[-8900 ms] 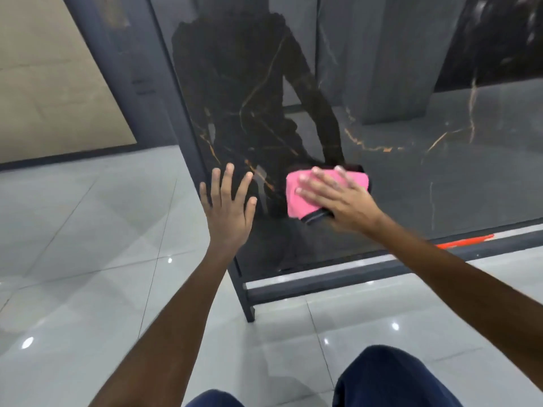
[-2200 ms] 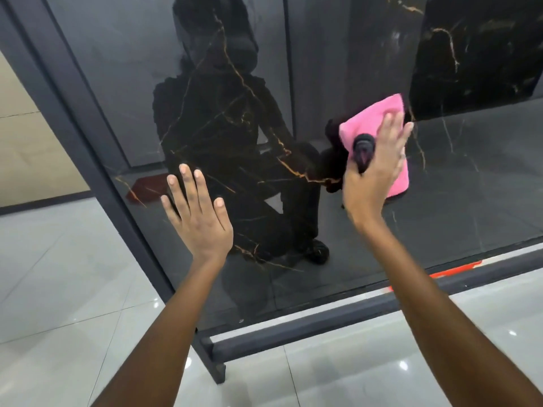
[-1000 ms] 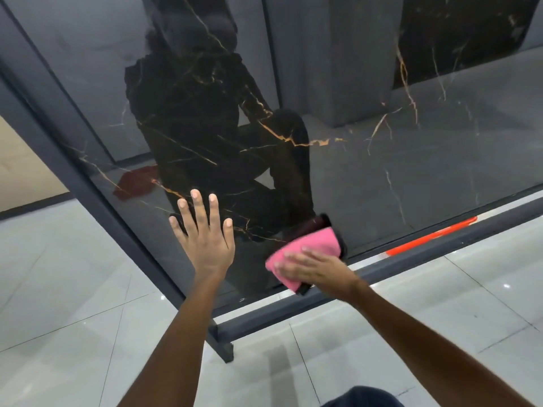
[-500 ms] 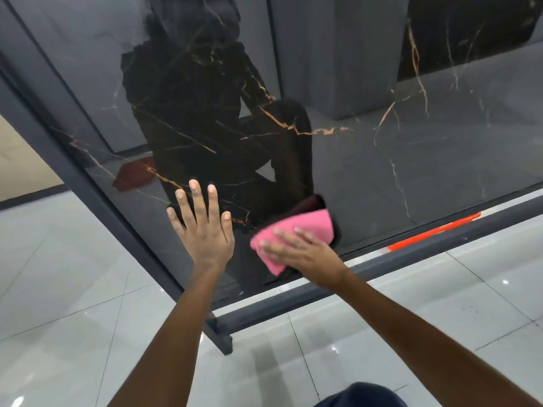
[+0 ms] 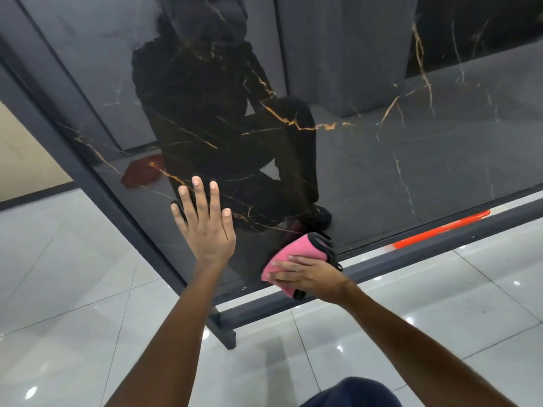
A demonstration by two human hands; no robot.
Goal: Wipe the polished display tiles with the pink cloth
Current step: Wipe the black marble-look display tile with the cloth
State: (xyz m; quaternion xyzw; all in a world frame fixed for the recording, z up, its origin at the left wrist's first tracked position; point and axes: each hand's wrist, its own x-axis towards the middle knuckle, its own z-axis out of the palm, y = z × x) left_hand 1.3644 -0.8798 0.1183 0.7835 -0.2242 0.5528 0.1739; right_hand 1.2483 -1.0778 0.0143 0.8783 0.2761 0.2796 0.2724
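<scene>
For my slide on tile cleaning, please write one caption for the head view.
Left hand flat on black polished tile; right hand presses pink cloth near its bottom edge.

Left hand [image 5: 205, 230] flat on tile [image 5: 367, 177] — cloth [image 5: 296, 254] right of it, under right hand [image 5: 308, 274].
</scene>
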